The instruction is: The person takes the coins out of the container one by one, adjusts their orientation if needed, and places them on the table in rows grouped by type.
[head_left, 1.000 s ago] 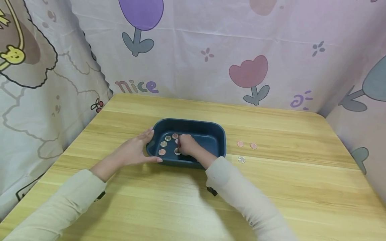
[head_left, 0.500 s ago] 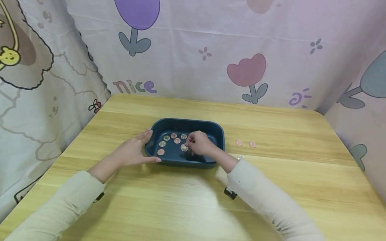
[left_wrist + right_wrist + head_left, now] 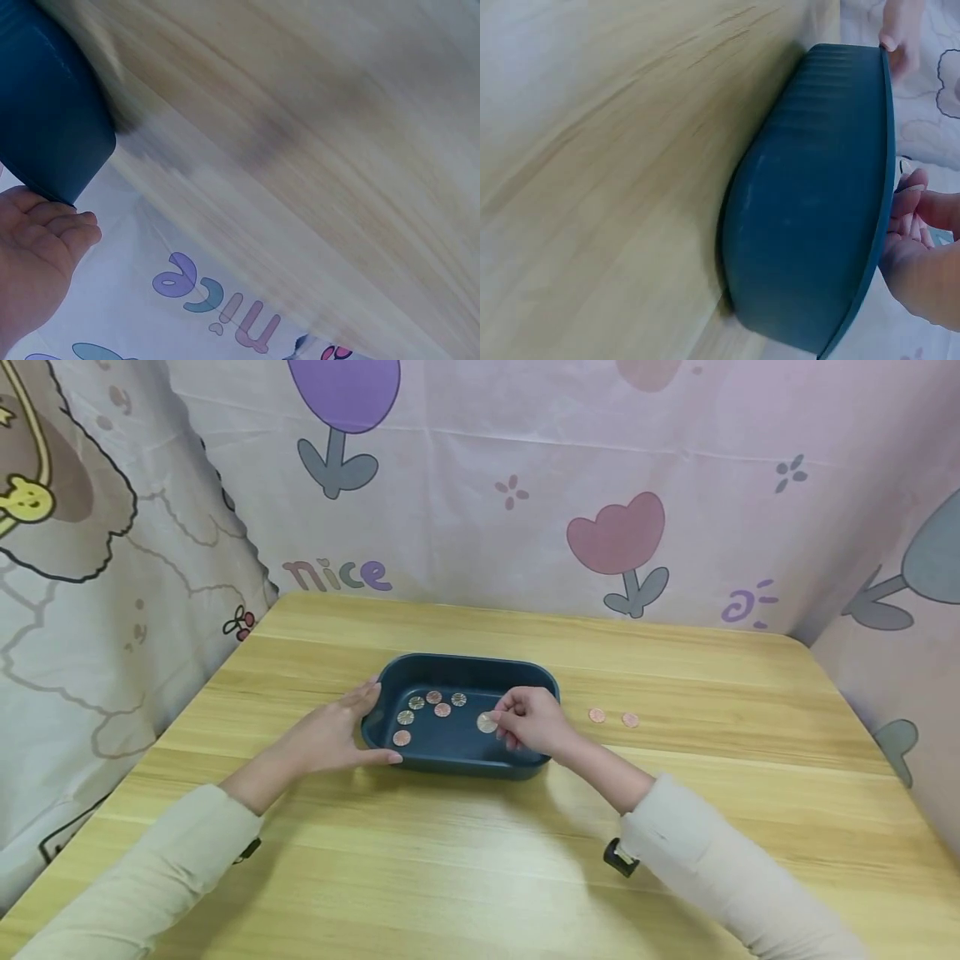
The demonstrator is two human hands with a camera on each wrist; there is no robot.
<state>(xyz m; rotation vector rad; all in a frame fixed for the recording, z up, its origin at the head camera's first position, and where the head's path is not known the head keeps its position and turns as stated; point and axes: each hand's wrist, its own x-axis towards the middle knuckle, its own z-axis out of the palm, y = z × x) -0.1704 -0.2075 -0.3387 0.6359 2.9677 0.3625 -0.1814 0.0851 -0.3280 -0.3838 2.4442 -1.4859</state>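
A dark blue rectangular plastic tub point(image 3: 450, 770) stands on the table. My left hand point(image 3: 330, 739) holds its left end, thumb at the front rim and fingers at the far side; the left wrist view shows these fingers point(image 3: 64, 225) at the rim. My right hand point(image 3: 532, 722) is over the tub's right part and pinches a silver-coloured coin point(image 3: 487, 722) between thumb and fingertips, above the tub's floor. Several copper- and gold-toned coins, such as a copper one point(image 3: 402, 738), lie in the tub's left half. In the right wrist view the tub's wall point(image 3: 810, 195) hides the coins.
Two copper-coloured coins, one nearer point(image 3: 596, 716) and one farther right point(image 3: 630, 720), lie on the wooden table point(image 3: 420, 860) right of the tub. A printed cloth point(image 3: 480, 527) hangs behind and along both sides of the table.
My right hand has lifted a silver-coloured coin from the tub's floor and moved right with it. My forearm now covers where another silver coin lay on the table. The left hand stays put.
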